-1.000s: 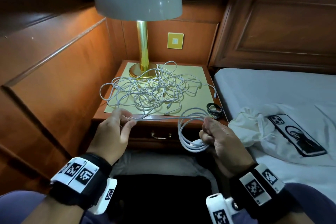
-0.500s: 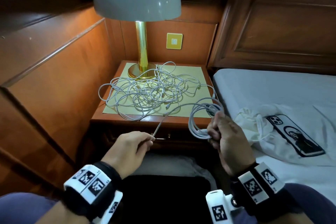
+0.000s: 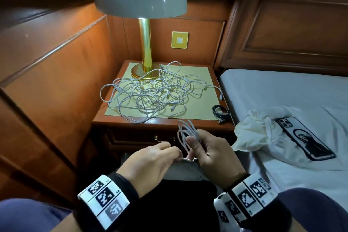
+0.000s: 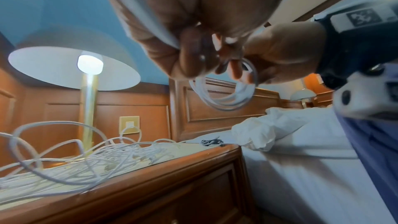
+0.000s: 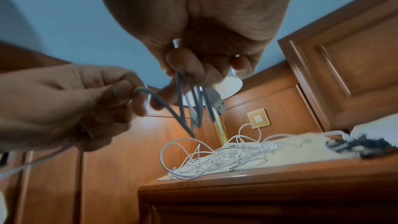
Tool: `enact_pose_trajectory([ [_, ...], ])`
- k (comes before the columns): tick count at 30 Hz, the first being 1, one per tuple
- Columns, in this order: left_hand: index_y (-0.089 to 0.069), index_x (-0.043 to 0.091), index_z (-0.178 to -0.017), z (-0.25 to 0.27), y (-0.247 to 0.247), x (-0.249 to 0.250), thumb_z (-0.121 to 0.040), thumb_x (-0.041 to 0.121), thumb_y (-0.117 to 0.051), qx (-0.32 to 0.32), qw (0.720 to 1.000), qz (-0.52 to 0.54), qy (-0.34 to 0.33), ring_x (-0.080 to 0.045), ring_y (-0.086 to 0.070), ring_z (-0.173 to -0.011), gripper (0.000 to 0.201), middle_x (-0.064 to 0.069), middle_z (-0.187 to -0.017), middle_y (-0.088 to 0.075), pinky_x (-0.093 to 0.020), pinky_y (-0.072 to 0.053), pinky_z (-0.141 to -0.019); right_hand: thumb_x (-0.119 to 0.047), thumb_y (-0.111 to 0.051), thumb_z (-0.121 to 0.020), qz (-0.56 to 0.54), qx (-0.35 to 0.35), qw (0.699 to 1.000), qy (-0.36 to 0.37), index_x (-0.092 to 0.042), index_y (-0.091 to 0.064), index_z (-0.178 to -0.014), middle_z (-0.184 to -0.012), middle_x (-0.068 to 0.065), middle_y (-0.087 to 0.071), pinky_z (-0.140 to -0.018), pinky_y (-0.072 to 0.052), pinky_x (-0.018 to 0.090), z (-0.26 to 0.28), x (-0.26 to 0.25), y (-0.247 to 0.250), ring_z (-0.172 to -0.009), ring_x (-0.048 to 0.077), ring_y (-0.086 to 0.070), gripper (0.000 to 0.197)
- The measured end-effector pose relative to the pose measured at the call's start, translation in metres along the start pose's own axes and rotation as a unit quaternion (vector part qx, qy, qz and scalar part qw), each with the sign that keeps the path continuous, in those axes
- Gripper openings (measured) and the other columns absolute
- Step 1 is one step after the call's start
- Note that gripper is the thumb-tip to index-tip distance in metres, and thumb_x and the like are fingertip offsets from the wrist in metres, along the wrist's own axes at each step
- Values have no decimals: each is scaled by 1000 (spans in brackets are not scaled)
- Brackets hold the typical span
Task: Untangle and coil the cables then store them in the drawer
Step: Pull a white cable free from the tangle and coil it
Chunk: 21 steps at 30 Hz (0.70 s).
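Note:
My right hand (image 3: 195, 149) grips a small coil of white cable (image 3: 185, 133) in front of the nightstand's shut drawer (image 3: 135, 137). Close beside it, my left hand (image 3: 176, 153) pinches the loose end of that same cable. The right wrist view shows the coil's strands (image 5: 193, 108) hanging from my right hand (image 5: 200, 69), and my left hand (image 5: 129, 94) curled round a bend of the cable. In the left wrist view the coil (image 4: 226, 98) loops below both hands. A tangle of white cables (image 3: 150, 94) lies on the nightstand top.
A gold lamp (image 3: 145, 62) stands at the back of the nightstand (image 3: 197, 123). A coiled black cable (image 3: 220, 112) lies at its right front corner. On the bed (image 3: 282, 90) to the right lie a white cloth bag (image 3: 252, 133) and a phone (image 3: 305, 137). Wood panelling (image 3: 56, 81) closes the left.
My left hand has moved right, bringing the cable's tail up to my right hand. The stretched cable is now gathered into the coil, which sits lower, before the drawer.

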State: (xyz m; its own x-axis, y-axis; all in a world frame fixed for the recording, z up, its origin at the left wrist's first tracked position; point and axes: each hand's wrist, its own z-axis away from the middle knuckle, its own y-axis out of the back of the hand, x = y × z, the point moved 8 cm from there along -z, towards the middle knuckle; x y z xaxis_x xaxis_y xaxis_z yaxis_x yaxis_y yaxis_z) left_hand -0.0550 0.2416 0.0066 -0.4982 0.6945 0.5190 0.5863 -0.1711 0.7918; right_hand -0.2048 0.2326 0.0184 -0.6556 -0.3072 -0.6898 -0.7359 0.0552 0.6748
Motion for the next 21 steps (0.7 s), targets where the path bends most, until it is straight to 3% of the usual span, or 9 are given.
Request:
enact_pose_trajectory([
  [4, -61, 14, -92, -4, 14, 4, -105, 36, -46, 42, 999, 25, -16, -16, -57, -75, 29, 5, -86, -53, -35, -51, -68, -42, -46, -103, -64, -97, 992, -49, -22, -53, -77, -60, -4, -68, -66, -50, 38, 0, 2, -15, -57, 9, -61, 33],
  [7, -62, 15, -98, -7, 21, 0, -103, 33, -49, 49, 998, 28, -14, -10, -57, -84, 23, 6, -92, -55, -26, -50, -77, -35, -46, -105, -160, -140, 973, -90, -15, -52, -75, -54, -1, -59, -57, -43, 32, 2, 8, -25, -50, 12, -54, 36],
  [10, -58, 14, -106, -1, 38, -18, -99, 32, -50, 120, 992, 36, 26, -7, -55, -85, 21, 7, -94, -55, -18, -46, -78, -34, -46, -104, -219, -120, 962, -106, -18, -46, -68, -53, -4, -44, -50, -32, 25, 2, 12, -21, -48, 10, -39, 40],
  [13, -55, 13, -106, 2, 47, -24, -98, 28, -52, 160, 983, 77, 51, -14, -56, -82, 16, 7, -91, -56, -25, -47, -76, -37, -42, -103, -263, -113, 950, -123, -17, -44, -64, -50, -7, -38, -48, -28, 17, 1, 6, -17, -46, 7, -31, 44],
  [16, -56, 18, -100, 1, 44, -30, -97, 23, -52, 168, 966, 167, 104, -21, -53, -78, 7, 2, -84, -55, -39, -47, -76, -48, -39, -102, -320, -135, 928, -137, -7, -37, -66, -51, -6, -30, -47, -25, 17, 3, -2, -21, -46, 8, -25, 54],
  [19, -73, 27, -98, 6, 49, -43, -96, 36, -63, 211, 956, 145, 147, -17, -59, -101, 14, 9, -97, -63, -33, -48, -92, -53, -42, -96, -337, -152, 922, -117, -22, -29, -59, -53, -5, -25, -49, -22, 21, 4, -7, -24, -50, 11, -21, 50],
  [21, -79, 32, -103, 9, 55, -47, -91, 36, -70, 230, 959, 66, 152, -15, -58, -101, 16, 7, -97, -62, -25, -46, -92, -52, -41, -96, -328, -170, 923, -109, -26, -31, -56, -52, -7, -26, -50, -21, 24, 6, -8, -27, -50, 12, -21, 48],
])
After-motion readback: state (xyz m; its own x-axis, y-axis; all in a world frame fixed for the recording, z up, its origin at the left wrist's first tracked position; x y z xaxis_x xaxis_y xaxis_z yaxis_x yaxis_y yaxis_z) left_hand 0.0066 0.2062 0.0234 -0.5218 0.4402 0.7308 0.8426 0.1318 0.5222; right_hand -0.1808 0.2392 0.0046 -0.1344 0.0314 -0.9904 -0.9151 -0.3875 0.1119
